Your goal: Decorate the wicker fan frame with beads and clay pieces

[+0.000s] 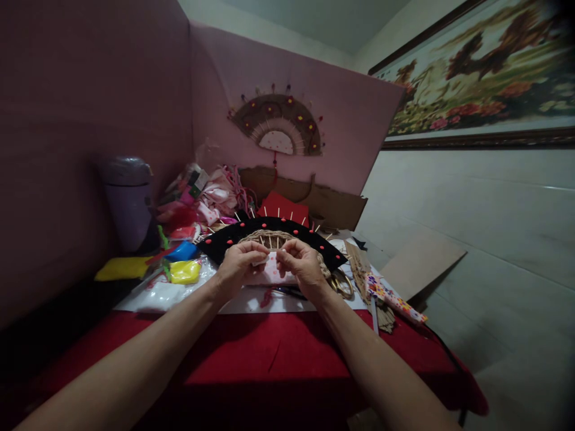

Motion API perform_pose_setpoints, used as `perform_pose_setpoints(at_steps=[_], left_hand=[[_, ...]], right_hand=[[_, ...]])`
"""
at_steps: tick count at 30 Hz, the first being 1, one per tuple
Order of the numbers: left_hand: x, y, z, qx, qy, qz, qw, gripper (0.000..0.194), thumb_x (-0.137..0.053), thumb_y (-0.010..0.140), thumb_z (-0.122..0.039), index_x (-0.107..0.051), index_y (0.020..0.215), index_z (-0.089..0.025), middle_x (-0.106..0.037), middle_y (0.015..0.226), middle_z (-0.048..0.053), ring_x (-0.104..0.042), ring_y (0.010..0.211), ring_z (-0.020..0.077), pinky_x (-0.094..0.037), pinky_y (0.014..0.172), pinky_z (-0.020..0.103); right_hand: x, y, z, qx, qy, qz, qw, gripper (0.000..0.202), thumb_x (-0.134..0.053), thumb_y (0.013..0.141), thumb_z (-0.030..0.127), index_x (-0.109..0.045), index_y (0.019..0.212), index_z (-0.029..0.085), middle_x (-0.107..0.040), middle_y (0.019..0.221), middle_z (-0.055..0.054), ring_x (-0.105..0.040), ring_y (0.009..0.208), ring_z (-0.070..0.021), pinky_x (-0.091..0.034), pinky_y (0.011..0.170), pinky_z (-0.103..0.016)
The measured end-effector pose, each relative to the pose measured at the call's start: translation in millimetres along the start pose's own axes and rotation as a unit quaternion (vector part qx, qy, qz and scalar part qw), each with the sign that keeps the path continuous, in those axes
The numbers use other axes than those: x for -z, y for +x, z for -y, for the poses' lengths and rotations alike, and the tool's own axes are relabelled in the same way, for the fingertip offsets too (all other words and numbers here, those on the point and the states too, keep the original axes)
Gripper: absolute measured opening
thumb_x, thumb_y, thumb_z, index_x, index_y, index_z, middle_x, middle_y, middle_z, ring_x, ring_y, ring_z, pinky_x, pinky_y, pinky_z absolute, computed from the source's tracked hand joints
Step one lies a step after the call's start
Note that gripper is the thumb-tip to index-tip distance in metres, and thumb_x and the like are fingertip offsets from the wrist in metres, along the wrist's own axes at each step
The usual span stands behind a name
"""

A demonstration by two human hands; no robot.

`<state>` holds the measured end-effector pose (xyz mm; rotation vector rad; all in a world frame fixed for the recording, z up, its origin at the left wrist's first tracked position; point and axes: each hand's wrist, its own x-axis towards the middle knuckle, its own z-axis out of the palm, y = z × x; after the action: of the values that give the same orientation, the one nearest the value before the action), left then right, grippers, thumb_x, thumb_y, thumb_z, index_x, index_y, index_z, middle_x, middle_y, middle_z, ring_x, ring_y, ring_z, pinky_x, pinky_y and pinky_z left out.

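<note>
A black fan-shaped piece with red dots and thin sticks poking out of its top edge lies on a white sheet. Below its woven inner band is a pale cloth with pink dots. My left hand is at the cloth's upper left, thumb and fingers pinched together. At its upper right my right hand is pinched as well, close to my left. What lies between the fingertips of each hand is too small to make out.
Yellow and blue packets lie left, near a lidded cup. Gold-handled scissors, corrugated strips and a floral roll sit right. A finished-looking fan hangs on the pink board behind. Red cloth covers the table.
</note>
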<state>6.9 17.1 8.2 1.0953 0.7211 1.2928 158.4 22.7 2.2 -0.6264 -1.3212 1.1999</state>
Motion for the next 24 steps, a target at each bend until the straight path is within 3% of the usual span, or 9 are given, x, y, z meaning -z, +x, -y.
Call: perform_pose_setpoints(at_steps=[4, 9, 12, 15, 20, 24], left_hand=[[0.3, -0.5, 0.5, 0.004, -0.002, 0.005, 1.000, 0.014, -0.067, 0.055, -0.016, -0.061, 0.067, -0.012, -0.055, 0.051, -0.002, -0.045, 0.045, 0.0063, -0.030, 0.045, 0.019], [-0.2, -0.3, 1.1, 0.003, -0.008, 0.013, 1.000, 0.013, -0.065, 0.055, -0.014, -0.064, 0.068, -0.012, -0.055, 0.051, -0.001, -0.046, 0.046, 0.0066, -0.029, 0.044, 0.019], [-1.9, -0.2, -0.1, 0.011, -0.029, 0.004, 1.000, 0.014, -0.064, 0.055, -0.013, -0.066, 0.068, -0.011, -0.057, 0.055, 0.000, -0.047, 0.047, 0.0062, -0.032, 0.046, 0.019], [-3.4, -0.3, -1.7, 0.019, -0.041, -0.002, 0.999, 0.014, -0.063, 0.055, -0.012, -0.068, 0.069, -0.010, -0.059, 0.060, 0.003, -0.048, 0.050, 0.0064, -0.035, 0.048, 0.019], [-2.1, 0.6, -1.4, 0.019, -0.034, 0.001, 0.999, 0.018, -0.061, 0.055, -0.012, -0.069, 0.072, -0.010, -0.064, 0.068, 0.007, -0.053, 0.058, 0.0097, -0.039, 0.052, 0.020], [-0.1, 1.5, -0.4, 0.023, -0.009, -0.011, 1.000, 0.020, -0.060, 0.055, -0.013, -0.069, 0.073, -0.011, -0.061, 0.062, 0.005, -0.052, 0.055, 0.0092, -0.036, 0.049, 0.019]], right_hand=[[1.6, 1.1, -0.6, 0.002, 0.017, -0.007, 1.000, 0.026, -0.069, 0.071, 0.038, -0.063, 0.079, 0.015, -0.064, 0.065, -0.001, -0.056, 0.049, -0.0093, -0.047, 0.040, -0.020], [2.8, 1.8, -1.4, 0.013, 0.016, -0.014, 1.000, 0.023, -0.075, 0.066, 0.030, -0.065, 0.080, 0.015, -0.064, 0.065, 0.001, -0.056, 0.050, -0.0078, -0.049, 0.045, -0.019], [3.0, 1.9, -0.8, 0.003, 0.012, -0.018, 1.000, 0.025, -0.072, 0.068, 0.037, -0.061, 0.071, 0.015, -0.059, 0.056, 0.003, -0.048, 0.038, -0.0058, -0.042, 0.034, -0.018], [2.7, 1.7, 0.8, -0.005, 0.007, -0.030, 1.000, 0.031, -0.077, 0.062, 0.038, -0.054, 0.065, 0.016, -0.053, 0.047, 0.007, -0.042, 0.032, -0.0050, -0.036, 0.029, -0.016], [1.5, 0.3, 4.4, -0.025, 0.013, -0.029, 0.999, 0.040, -0.067, 0.069, 0.054, -0.060, 0.069, 0.015, -0.057, 0.051, 0.002, -0.046, 0.034, -0.0062, -0.037, 0.030, -0.018], [2.2, -0.5, 4.6, -0.069, 0.023, -0.024, 0.997, 0.048, -0.060, 0.071, 0.061, -0.058, 0.062, 0.014, -0.054, 0.045, 0.002, -0.043, 0.031, -0.0061, -0.032, 0.028, -0.017]])
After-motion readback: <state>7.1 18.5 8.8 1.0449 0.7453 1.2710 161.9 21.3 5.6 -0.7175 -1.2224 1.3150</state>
